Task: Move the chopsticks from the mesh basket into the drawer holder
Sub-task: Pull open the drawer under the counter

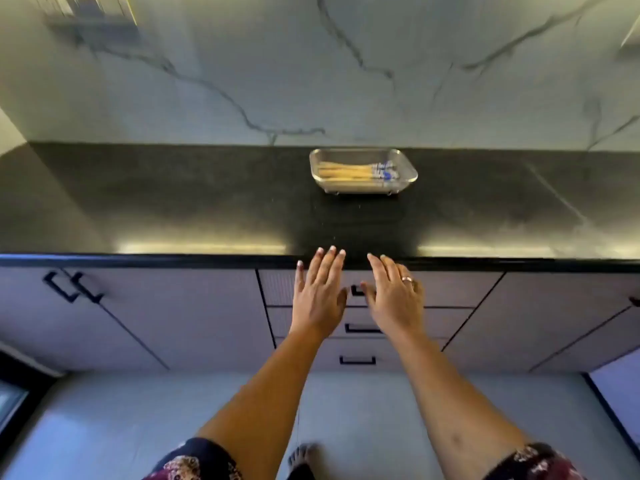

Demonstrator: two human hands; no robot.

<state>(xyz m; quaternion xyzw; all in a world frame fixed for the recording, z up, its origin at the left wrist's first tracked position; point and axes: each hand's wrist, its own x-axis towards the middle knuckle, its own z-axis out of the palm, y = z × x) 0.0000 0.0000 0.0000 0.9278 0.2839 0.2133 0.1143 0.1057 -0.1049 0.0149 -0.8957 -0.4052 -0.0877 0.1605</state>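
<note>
A steel mesh basket [363, 188] stands on the black countertop near the back wall. In it lie several wooden chopsticks [346, 170] with blue-patterned ends pointing right. My left hand [320, 292] and my right hand [394, 296] are stretched out side by side, palms down, fingers apart, empty, in front of the counter's front edge. They hover over the top drawer [450, 289], which is closed; its black handle [356, 291] shows between the hands. The drawer holder is hidden.
Two more closed drawers [360, 329] sit below the top one. Cabinet doors with black handles [72, 287] flank them. A marble backsplash [311, 71] rises behind the black countertop [173, 202]. Grey floor tiles and my foot [301, 459] are below.
</note>
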